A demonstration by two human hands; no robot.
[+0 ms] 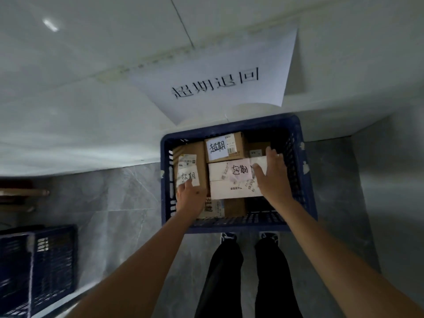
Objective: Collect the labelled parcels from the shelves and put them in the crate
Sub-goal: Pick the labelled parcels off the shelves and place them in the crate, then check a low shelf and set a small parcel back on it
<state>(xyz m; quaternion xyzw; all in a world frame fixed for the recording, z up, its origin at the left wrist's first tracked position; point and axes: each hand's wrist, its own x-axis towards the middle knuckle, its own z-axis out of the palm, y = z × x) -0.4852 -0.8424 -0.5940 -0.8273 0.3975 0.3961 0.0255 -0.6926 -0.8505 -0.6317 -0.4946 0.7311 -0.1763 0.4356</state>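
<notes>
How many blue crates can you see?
2. One blue crate sits on the floor in front of the person's feet, holding parcels. A second crate stands at the lower left, partly cut off by the picture's edge.

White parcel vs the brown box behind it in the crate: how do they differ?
The white parcel is pale, wide and flat; the brown box is tan cardboard and more compact. The white parcel's handwritten label is pinkish, the brown box's is white. The right hand lies on the white parcel's right end, fingers straight; nothing touches the brown box. Both sit inside the blue crate, each with a handwritten label and a barcode sticker.
</notes>
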